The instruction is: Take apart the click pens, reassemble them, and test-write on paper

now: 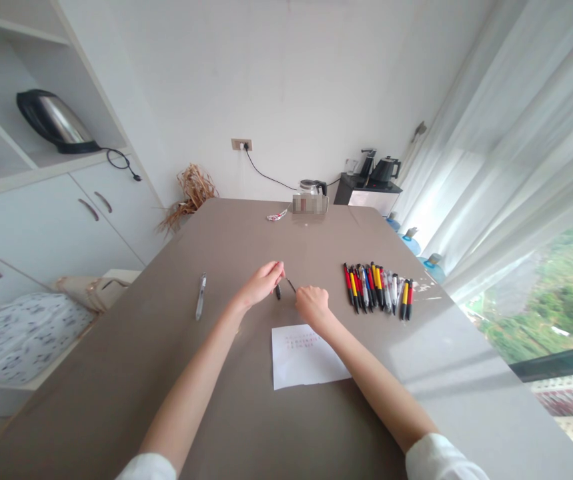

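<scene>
While a small dark pen part (pixel 277 291) is pinched in the left hand (pixel 262 283), a thin refill (pixel 291 285) is gripped in the closed right hand (pixel 311 303), both above the tabletop (pixel 236 413). Paper (pixel 300 360) lies just beneath; a row of pens (pixel 379 288) is kept aside, right; one clear pen (pixel 200 297) left.

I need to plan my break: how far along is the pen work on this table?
One clear pen lies apart at the left, perhaps already handled. The left hand and right hand hold what look like parts of a dark pen above the paper. The row of pens on the right looks untouched, so most remains.
</scene>
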`<action>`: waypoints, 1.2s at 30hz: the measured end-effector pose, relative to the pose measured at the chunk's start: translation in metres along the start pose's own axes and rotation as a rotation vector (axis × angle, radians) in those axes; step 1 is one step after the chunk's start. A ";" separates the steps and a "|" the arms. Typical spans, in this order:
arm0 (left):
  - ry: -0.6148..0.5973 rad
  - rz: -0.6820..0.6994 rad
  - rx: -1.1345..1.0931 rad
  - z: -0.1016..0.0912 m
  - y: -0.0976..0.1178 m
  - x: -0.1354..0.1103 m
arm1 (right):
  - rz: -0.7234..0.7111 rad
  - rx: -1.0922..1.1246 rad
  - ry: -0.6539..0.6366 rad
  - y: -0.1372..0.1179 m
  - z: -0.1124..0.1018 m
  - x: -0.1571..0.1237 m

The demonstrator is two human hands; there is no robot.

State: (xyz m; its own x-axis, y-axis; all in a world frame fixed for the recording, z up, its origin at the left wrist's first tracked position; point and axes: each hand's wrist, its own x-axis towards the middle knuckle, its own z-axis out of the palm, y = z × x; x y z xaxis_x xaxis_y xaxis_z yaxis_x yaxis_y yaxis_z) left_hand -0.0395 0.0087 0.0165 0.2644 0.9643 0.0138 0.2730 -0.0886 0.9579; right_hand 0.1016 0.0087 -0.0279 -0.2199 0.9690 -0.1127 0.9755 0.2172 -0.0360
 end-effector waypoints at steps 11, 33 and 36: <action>-0.085 -0.027 0.004 0.003 -0.008 0.002 | 0.033 0.338 0.118 0.021 -0.016 0.006; -0.182 0.058 -0.007 -0.008 -0.006 -0.001 | -0.367 1.019 0.332 0.023 -0.038 -0.001; -0.129 0.068 0.048 -0.017 -0.008 -0.001 | -0.368 1.025 0.323 0.020 -0.036 -0.001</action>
State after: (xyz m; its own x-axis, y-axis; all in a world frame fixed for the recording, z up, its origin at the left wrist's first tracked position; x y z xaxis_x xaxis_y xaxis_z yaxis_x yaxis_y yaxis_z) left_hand -0.0578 0.0128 0.0137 0.3995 0.9159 0.0384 0.2938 -0.1677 0.9410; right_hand 0.1220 0.0159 0.0075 -0.3335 0.8835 0.3290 0.3516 0.4403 -0.8261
